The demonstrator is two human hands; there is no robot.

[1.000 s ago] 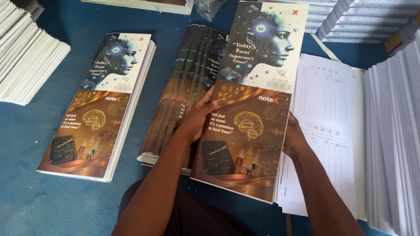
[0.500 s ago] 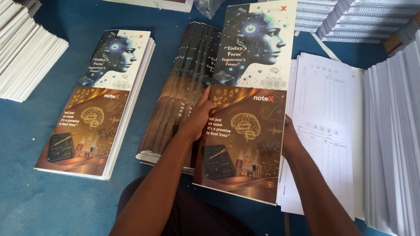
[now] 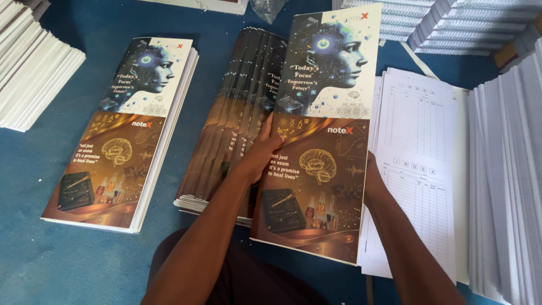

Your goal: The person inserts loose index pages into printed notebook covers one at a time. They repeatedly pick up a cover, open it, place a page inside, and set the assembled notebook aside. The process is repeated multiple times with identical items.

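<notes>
With both hands clamping its long edges, left hand (image 3: 265, 152) fingers over, right hand (image 3: 374, 179) fingers hidden, the cover sheet (image 3: 319, 141) stays square above the fanned pile (image 3: 226, 130).

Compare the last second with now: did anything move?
Little. The long printed cover held between the left hand and right hand shifted slightly up and squarer over its stack. Both hands kept hold. The left booklet stack, fanned covers and index sheets stayed put.
</notes>
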